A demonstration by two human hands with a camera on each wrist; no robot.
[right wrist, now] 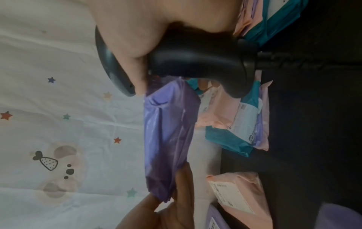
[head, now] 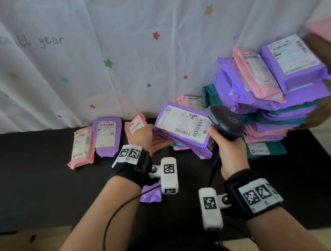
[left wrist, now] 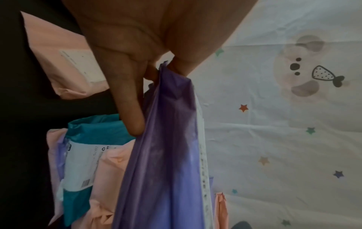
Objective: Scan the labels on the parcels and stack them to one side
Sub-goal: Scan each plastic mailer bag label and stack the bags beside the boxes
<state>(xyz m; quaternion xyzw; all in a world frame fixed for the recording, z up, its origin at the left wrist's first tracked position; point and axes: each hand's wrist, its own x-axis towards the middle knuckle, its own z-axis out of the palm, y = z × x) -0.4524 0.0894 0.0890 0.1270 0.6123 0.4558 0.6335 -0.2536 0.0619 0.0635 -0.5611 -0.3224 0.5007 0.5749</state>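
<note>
Parcel (head: 181,126) lies label up, long side left-right, pinched in my left fingers (head: 160,142); my right fingers (head: 213,130) grip the scanner (head: 226,122) beside the stack (head: 274,91).

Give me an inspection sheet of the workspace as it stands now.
Surface: black table, parcels lying loose on it.
Job's things: purple parcel held up, label facing the scanner; tall stack at the right; pink parcel and a second purple parcel at the left.
Clutter: nothing seen.
Grippers: left hand grips the held parcel's end; right hand grips the scanner.
Cables: black cable by the left forearm.
Surroundings: white star-printed cloth behind.
</note>
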